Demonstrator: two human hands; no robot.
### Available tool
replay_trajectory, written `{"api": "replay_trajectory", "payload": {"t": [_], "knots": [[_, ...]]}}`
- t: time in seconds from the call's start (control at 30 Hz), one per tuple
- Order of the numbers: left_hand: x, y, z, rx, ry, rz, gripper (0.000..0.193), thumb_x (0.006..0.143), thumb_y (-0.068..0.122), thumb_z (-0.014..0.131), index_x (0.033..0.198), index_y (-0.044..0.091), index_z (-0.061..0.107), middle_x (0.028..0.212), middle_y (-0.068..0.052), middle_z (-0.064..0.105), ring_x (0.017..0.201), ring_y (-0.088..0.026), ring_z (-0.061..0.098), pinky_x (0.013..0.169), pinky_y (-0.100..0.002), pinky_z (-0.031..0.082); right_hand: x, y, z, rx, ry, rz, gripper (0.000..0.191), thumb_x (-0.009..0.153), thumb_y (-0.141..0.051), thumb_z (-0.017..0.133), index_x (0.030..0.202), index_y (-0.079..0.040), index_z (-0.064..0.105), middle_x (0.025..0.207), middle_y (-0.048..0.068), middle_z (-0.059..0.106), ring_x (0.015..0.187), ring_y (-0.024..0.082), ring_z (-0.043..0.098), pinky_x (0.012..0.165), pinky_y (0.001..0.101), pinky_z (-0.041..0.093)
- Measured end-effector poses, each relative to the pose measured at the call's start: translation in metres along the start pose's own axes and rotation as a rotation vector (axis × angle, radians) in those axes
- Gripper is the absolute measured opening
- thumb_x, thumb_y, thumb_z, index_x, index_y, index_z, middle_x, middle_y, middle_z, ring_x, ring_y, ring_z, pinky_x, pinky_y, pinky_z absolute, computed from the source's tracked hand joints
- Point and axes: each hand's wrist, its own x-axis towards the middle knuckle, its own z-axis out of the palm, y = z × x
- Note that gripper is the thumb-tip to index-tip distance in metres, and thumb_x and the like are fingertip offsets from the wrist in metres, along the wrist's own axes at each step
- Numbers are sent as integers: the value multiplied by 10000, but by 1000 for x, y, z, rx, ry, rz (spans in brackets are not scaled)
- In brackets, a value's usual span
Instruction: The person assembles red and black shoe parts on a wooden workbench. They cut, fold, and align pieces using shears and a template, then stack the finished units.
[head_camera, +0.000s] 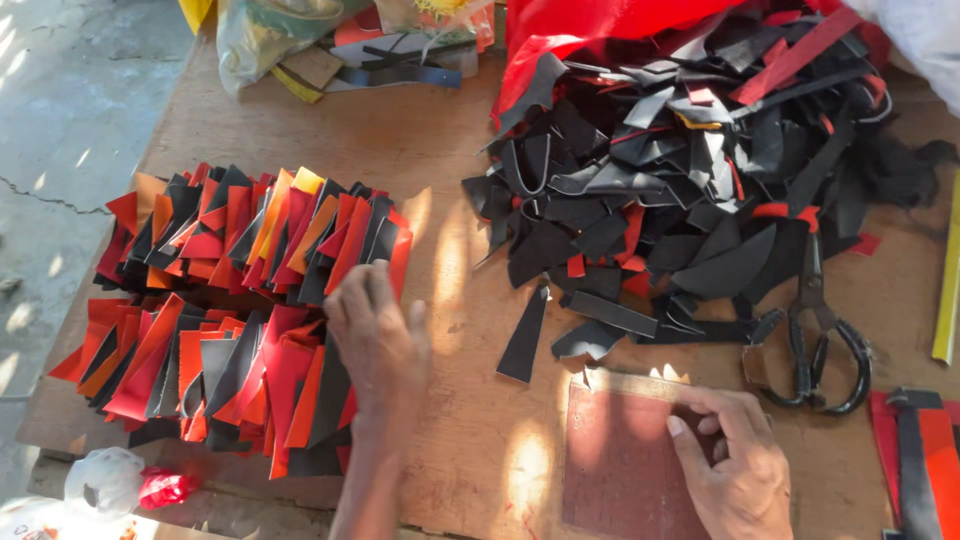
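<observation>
We judge the cutting well advanced: two long rows of cut red, orange and black leather-like pieces (235, 300) already stand packed on edge on the worn wooden table (450, 150), while a big loose heap of black and red offcuts (680, 170) at the far right is not yet sorted. Our left hand (378, 340) rests on the near row, fingers loosely curled against the pieces, gripping none that we can see. Our right hand (735, 465) lies flat, fingers spread, on a dull red rectangular board (620, 470) near the table's front edge. The rows run left to right across the table, each piece leaning away from us. Black-handled shears (815, 340) lie untouched just beyond the right hand, blades pointing into the heap.
</observation>
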Motion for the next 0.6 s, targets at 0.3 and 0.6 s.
{"api": "replay_trajectory", "payload": {"t": [0.3, 0.6], "knots": [[0, -39, -36, 11, -148, -157, 460, 939, 62, 720, 1381, 41, 597, 1312, -95, 578, 1241, -318, 538, 1070, -452, 461, 3, 4, 11, 110, 2, -34, 291, 832, 11, 770, 1105, -82, 731, 1004, 14, 672, 762, 67, 598, 619, 211, 492], [-24, -46, -59, 186, -383, -255, 832, 672, 194, 888, 1401, 72, 506, 1319, -117, 478, 1237, -367, 439, 1013, -517, 414, 1, 5, 9, 169, -23, -9, 222, 851, 20, 759, 1057, -64, 745, 1017, 18, 681, 784, 48, 611, 620, 192, 480]]}}
